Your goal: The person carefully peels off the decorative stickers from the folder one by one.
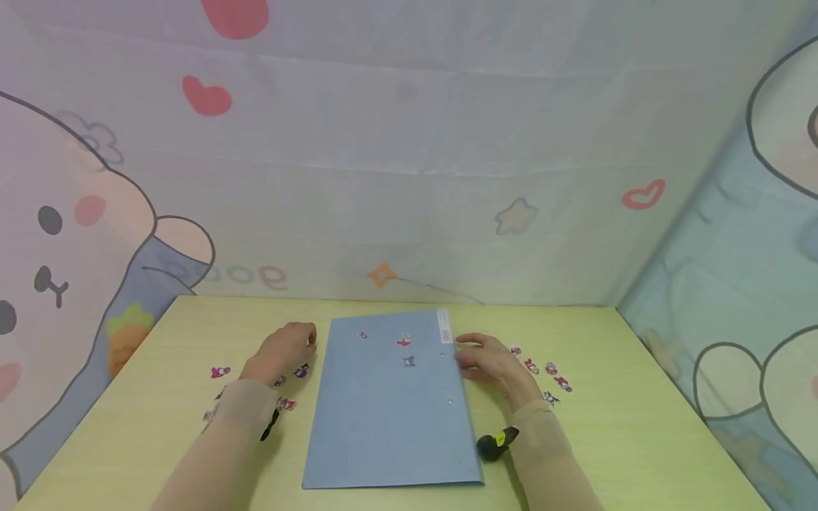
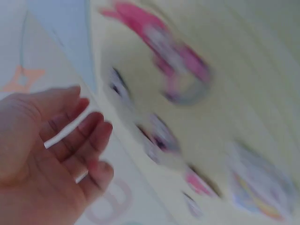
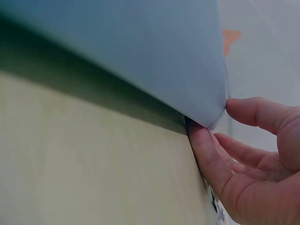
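A light blue folder [image 1: 390, 419] lies in the middle of the table, with a white label [image 1: 444, 326] at its top right corner. On its upper part are a few small cartoon stickers [image 1: 405, 341]. My right hand [image 1: 492, 365] is at the folder's right edge. In the right wrist view, the fingers of this hand pinch the blue folder [image 3: 154, 51] at a corner, and a dark gap shows beneath its edge. Left of the folder, my left hand [image 1: 281, 353] is above the table, fingers loosely bent and holding nothing. Blurred stickers [image 2: 161, 47] lie beyond it in the left wrist view.
Several cartoon stickers [image 1: 220, 372] are scattered on the pale yellow table [image 1: 639, 440] around the left forearm. More stickers [image 1: 551, 368] lie beyond the right hand. A printed cloth [image 1: 409, 177] hangs behind the table and at its sides.
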Demonstrator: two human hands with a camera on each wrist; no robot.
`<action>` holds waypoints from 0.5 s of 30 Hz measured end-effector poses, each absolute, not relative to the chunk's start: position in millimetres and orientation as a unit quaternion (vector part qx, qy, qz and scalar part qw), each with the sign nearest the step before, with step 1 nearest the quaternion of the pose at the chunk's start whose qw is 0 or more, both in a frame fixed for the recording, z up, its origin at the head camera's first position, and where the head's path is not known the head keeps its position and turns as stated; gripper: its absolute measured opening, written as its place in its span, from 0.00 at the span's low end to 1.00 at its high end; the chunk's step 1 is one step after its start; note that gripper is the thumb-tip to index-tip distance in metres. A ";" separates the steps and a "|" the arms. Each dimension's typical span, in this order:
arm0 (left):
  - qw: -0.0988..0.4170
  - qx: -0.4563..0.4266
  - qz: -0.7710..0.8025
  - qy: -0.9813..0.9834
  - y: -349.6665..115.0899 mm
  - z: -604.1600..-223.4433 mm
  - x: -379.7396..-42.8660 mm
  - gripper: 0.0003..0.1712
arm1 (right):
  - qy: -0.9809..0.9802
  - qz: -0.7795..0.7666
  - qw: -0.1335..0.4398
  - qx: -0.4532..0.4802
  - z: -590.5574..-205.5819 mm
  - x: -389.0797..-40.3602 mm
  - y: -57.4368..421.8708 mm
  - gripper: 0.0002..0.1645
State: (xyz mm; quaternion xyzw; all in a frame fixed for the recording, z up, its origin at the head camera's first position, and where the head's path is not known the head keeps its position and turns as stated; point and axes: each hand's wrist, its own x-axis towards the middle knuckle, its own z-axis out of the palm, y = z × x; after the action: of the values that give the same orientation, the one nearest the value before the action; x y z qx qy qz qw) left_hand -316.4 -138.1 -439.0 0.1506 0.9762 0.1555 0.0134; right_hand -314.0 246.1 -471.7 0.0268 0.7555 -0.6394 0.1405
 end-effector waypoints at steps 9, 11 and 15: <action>0.028 0.230 0.167 0.958 -83.2 -442.8 -324.1 0.02 | 0.758 -0.636 0.143 0.023 -472.0 -313.8 247.8 0.31; 0.029 0.246 0.163 0.955 -72.0 -442.3 -322.3 0.02 | 0.758 -0.636 0.140 0.023 -472.5 -313.4 247.4 0.30; 0.030 0.269 0.156 0.950 -51.7 -442.1 -319.7 0.07 | 0.759 -0.636 0.138 0.027 -473.3 -313.2 246.6 0.29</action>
State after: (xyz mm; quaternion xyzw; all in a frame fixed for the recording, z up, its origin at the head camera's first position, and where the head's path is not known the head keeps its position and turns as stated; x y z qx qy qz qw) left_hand -319.7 -51.7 -442.1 0.2694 0.9498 0.1564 0.0299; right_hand -313.2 246.6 -473.3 0.0274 0.7588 -0.6360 0.1377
